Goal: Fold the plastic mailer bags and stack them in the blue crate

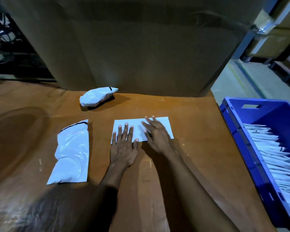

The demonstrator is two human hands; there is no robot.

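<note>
Hands [124, 149] [157, 137] (two) on one folded mailer [138, 131], two crumpled mailers [97, 97] [72, 154], one crate [274, 116]

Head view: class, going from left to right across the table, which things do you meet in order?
Wrinkled mailer bag → left hand → right hand → blue crate. Left out for overlap: the folded bag under both hands and the crumpled bag at the back.

Bare left hand [124, 149], bare right hand [157, 136], bare forearms [182, 178]
</note>
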